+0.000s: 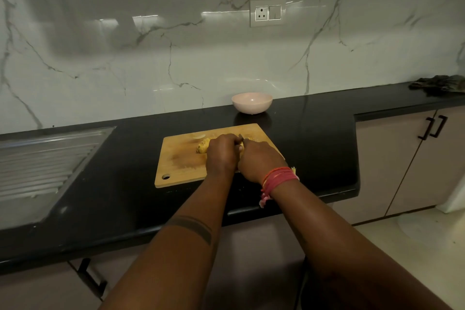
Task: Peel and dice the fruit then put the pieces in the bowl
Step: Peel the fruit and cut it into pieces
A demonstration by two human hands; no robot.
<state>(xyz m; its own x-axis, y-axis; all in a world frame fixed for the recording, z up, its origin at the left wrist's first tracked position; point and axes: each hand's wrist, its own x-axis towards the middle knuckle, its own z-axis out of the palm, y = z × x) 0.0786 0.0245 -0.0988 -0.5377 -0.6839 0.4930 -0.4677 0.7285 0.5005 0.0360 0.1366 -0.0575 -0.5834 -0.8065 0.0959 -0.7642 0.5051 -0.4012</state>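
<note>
A yellow fruit (202,147) lies on the wooden cutting board (176,163); only its left end shows past my hands. My left hand (221,153) curls over the fruit and holds it down. My right hand (259,160), with red threads round the wrist, grips a knife (241,137) whose dark tip shows between the two hands; the handle is hidden. A small pale piece (198,136) lies at the board's far edge. The pink bowl (252,102) stands behind the board, near the wall.
The black counter (125,171) carries the board. A steel sink drainboard (42,161) lies at the left. A dark cloth (437,84) sits at the far right. Cabinet doors with black handles (432,127) are at the right.
</note>
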